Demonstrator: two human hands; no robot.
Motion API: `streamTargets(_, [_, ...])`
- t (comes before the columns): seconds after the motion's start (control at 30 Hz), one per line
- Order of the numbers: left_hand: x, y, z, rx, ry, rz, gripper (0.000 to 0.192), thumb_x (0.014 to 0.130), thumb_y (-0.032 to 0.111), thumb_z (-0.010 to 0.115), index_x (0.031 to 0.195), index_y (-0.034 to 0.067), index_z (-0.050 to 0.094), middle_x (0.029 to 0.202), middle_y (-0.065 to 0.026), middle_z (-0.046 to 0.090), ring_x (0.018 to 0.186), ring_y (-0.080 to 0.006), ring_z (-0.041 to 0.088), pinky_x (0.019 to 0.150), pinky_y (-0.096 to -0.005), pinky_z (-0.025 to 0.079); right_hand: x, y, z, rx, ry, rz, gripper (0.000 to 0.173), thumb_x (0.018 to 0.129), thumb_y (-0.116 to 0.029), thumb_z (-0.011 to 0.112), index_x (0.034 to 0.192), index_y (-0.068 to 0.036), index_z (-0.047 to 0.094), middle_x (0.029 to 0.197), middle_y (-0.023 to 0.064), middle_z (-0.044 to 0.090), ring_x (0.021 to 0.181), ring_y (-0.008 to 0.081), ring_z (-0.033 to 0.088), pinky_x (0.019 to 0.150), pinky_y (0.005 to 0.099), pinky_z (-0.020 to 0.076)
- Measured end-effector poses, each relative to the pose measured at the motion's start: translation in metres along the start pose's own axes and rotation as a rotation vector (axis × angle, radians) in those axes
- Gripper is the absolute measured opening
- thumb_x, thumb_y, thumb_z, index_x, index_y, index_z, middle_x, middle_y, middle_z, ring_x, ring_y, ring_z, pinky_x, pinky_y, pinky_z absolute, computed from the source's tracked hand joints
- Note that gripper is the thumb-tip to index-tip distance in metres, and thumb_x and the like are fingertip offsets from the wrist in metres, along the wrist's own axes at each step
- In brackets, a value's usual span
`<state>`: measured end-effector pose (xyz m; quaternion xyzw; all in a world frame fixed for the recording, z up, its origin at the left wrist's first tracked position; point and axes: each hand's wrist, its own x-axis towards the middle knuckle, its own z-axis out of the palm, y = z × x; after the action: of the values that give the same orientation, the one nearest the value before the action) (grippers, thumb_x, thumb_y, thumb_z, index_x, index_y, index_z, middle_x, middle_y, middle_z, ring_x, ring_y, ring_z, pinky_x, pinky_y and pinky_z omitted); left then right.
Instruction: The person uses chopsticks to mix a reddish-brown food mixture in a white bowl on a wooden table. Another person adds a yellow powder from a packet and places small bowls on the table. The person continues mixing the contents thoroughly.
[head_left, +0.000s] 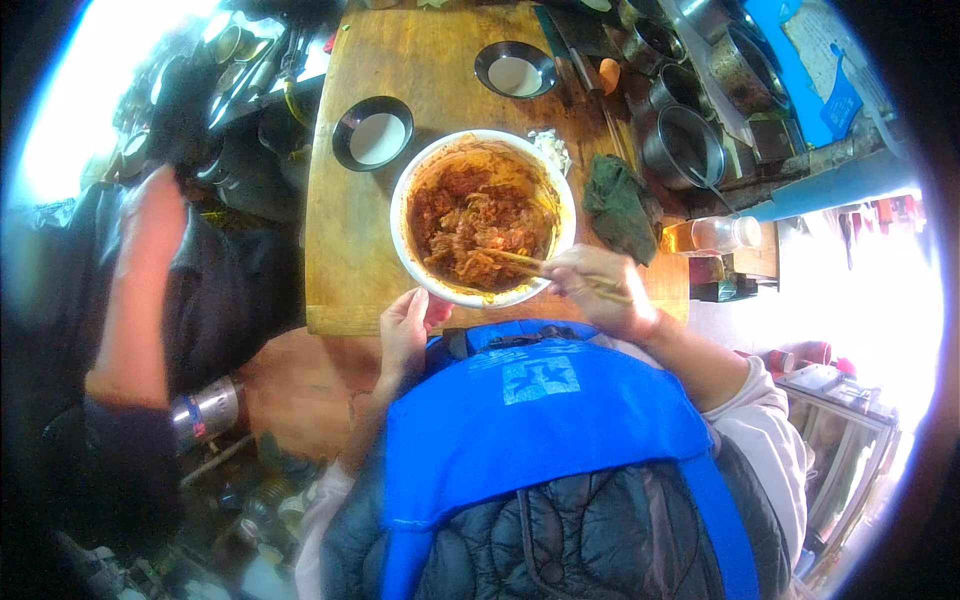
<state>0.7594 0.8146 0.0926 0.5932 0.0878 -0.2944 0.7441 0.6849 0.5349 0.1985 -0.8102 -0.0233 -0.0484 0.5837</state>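
Observation:
A white bowl (401, 247) of reddish sauced food (480, 217) stands near the front edge of a wooden table (345, 247). My right hand (600, 289) holds a pair of chopsticks (514, 261) over the bowl's right side, their tips in the food. At the lower left rim, my left hand (409, 322) grips the bowl between thumb and fingers. Two dark-rimmed small bowls with white inside, one behind (514, 70) and one to the left (373, 133), stand beyond it. Chopped white pieces (551, 150) lie by the bowl's upper right rim.
A dark green cloth (619, 206) and a bottle of amber liquid (709, 235) lie to the right. Metal pots (682, 146) line the back right, near a knife (585, 69) and an egg (610, 75). At the left is another person's bare forearm (142, 300).

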Motion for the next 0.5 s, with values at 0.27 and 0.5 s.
streamTargets(0.27, [-0.004,0.002,0.002,-0.063,-0.006,0.015,0.029,0.105,0.016,0.046,0.110,-0.005,0.067,0.097,-0.0109,0.072,0.085,-0.0152,0.067,0.076,-0.0289,0.054,0.029,-0.024,-0.002,0.140,-0.059,0.012,0.018,0.102,-0.010,0.056,0.107,0.002,0.069,0.092,0.0109,0.068,0.079,0.0134,0.067,0.070,0.0256,0.0549])
streamTargets(0.5, [-0.021,0.000,-0.011,-0.088,0.009,-0.047,0.032,0.105,0.017,0.048,0.120,-0.007,0.062,0.106,-0.0140,0.071,0.095,-0.0191,0.068,0.086,-0.0312,0.055,0.062,0.024,-0.016,0.326,0.254,0.345,0.017,0.100,-0.015,0.061,0.105,0.000,0.068,0.090,0.0089,0.070,0.073,0.0145,0.069,0.064,0.0265,0.0580])
